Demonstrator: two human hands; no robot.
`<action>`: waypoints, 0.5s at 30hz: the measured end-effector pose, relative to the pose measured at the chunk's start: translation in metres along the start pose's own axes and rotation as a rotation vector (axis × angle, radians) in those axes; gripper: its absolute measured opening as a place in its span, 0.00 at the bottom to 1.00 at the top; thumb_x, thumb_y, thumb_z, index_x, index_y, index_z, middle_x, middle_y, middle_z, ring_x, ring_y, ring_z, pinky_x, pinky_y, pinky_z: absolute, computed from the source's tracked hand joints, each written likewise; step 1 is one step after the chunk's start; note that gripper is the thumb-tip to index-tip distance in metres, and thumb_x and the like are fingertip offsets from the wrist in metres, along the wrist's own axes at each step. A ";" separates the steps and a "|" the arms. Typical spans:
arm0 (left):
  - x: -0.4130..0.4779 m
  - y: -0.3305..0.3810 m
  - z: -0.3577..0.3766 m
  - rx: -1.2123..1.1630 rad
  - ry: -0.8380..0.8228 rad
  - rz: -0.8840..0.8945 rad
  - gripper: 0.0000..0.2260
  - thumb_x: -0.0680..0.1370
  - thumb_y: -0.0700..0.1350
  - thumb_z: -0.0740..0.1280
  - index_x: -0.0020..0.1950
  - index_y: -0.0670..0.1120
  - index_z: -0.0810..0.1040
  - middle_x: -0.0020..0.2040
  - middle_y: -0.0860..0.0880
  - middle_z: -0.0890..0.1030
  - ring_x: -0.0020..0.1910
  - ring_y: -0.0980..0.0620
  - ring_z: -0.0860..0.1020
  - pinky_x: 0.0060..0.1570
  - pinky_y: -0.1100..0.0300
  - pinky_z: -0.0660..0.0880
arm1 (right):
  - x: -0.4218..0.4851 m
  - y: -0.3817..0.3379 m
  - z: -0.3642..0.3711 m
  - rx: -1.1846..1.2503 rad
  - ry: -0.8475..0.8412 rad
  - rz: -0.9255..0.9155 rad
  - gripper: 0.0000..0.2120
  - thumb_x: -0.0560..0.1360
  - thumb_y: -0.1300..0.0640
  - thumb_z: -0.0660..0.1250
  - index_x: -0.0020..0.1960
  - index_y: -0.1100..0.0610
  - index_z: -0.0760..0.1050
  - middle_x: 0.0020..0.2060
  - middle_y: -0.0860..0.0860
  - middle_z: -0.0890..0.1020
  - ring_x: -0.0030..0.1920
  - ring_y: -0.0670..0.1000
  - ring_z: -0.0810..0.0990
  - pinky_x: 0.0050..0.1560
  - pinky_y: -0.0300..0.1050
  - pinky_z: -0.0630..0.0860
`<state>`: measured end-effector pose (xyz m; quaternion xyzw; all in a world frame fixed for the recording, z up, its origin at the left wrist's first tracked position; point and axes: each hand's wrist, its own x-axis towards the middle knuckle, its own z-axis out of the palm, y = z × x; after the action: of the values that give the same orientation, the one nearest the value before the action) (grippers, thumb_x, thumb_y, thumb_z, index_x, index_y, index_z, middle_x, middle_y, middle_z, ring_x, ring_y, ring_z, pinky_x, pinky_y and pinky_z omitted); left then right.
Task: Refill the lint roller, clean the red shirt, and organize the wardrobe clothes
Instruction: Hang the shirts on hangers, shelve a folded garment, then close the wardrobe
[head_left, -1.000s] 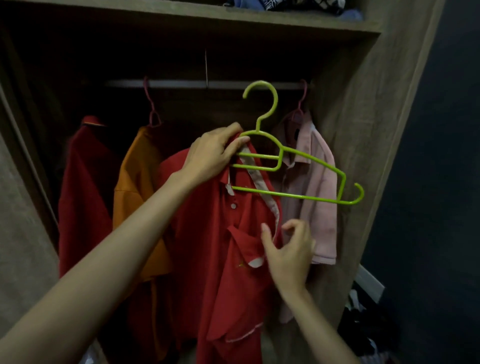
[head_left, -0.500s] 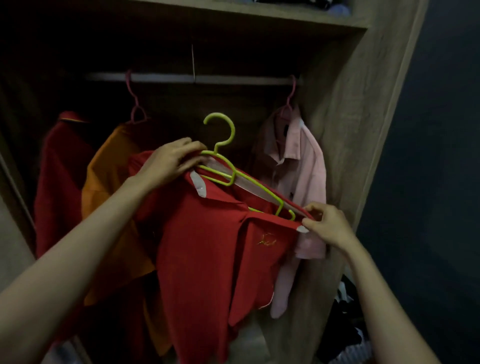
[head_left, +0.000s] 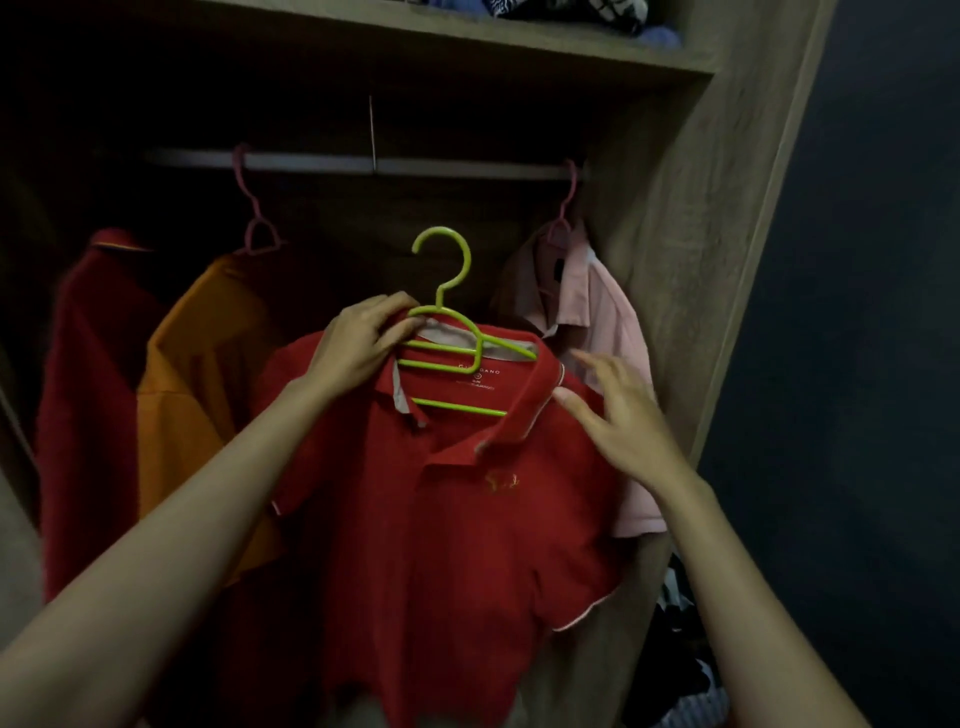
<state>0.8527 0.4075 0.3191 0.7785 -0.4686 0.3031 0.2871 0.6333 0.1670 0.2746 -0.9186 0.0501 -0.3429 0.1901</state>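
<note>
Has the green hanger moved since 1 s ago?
Yes, downward. The green hanger had its hook level with the wardrobe rail; now the hook sits clearly below it.

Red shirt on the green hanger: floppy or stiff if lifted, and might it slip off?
Probably floppy: the red shirt drapes in folds below the green hanger. Likely light, since only the left hand grips it. It could slip; the collar sits open.

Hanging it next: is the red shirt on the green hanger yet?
On: the green hanger sits inside the collar of the red shirt; left hand grips it.
</note>
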 end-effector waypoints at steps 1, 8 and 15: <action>0.000 0.001 0.000 -0.025 0.002 0.002 0.11 0.80 0.57 0.59 0.55 0.53 0.75 0.47 0.52 0.79 0.46 0.54 0.78 0.45 0.50 0.76 | 0.002 -0.001 0.004 0.009 -0.056 -0.003 0.24 0.76 0.36 0.55 0.64 0.50 0.69 0.60 0.49 0.77 0.61 0.50 0.75 0.58 0.49 0.71; -0.001 0.028 0.001 -0.032 -0.096 0.123 0.18 0.79 0.59 0.57 0.58 0.50 0.77 0.48 0.49 0.79 0.48 0.52 0.78 0.49 0.54 0.75 | 0.013 -0.025 0.026 -0.085 0.058 -0.165 0.17 0.81 0.46 0.51 0.47 0.57 0.69 0.42 0.55 0.81 0.46 0.59 0.79 0.37 0.48 0.66; -0.013 0.016 -0.010 -0.001 -0.027 0.022 0.22 0.78 0.62 0.55 0.61 0.49 0.75 0.52 0.51 0.76 0.54 0.54 0.74 0.54 0.58 0.67 | 0.020 -0.012 0.012 0.129 0.122 -0.070 0.15 0.81 0.50 0.56 0.44 0.58 0.73 0.38 0.54 0.83 0.42 0.56 0.81 0.39 0.48 0.69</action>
<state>0.8309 0.4160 0.3187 0.7771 -0.4813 0.2955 0.2778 0.6563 0.1774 0.2832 -0.8829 0.0073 -0.4074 0.2334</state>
